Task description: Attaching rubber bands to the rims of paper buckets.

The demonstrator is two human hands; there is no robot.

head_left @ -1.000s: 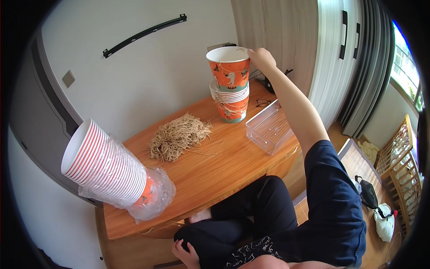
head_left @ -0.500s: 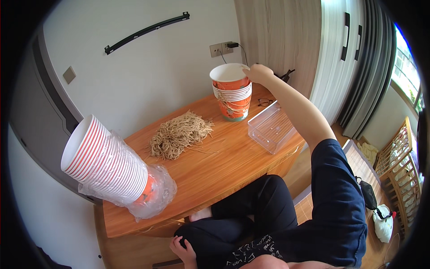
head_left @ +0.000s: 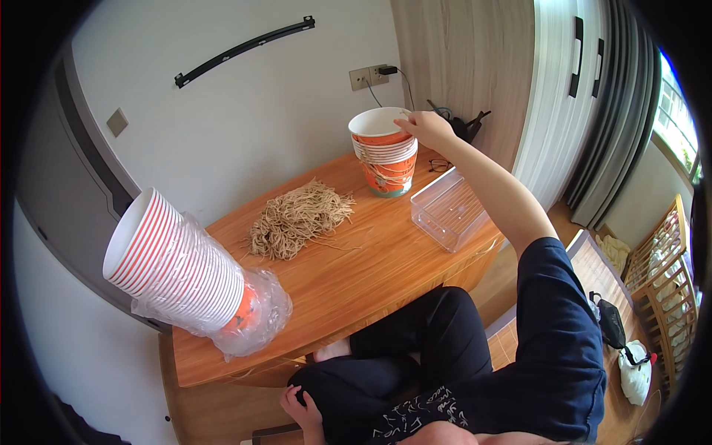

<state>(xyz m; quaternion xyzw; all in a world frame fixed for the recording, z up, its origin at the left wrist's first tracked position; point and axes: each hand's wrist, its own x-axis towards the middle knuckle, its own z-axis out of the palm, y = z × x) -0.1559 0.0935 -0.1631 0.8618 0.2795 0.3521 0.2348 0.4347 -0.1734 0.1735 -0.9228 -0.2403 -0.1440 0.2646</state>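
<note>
At the far side of the table, my right hand (head_left: 428, 127) is closed on the rim of an orange paper bucket (head_left: 380, 124) with a white inside. That bucket sits nested on top of a short stack of similar buckets (head_left: 389, 176), with twine strands round their sides. My left hand (head_left: 300, 408) rests on my leg near the lower edge, fingers spread and holding nothing. A loose heap of tan twine (head_left: 300, 219) lies mid-table. On the left leans a tall stack of white-rimmed paper buckets (head_left: 178, 271), partly wrapped in clear plastic.
A clear plastic tray (head_left: 449, 211) stands right of the bucket stack, with eyeglasses (head_left: 440, 165) behind it. The wooden table (head_left: 356, 274) meets the wall, where a socket (head_left: 368, 77) holds a black plug. A cabinet (head_left: 467, 67) rises behind my right hand.
My right hand and the top bucket have moved down slightly, so the bucket sits a little deeper in the stack. My left hand stays on my leg.
</note>
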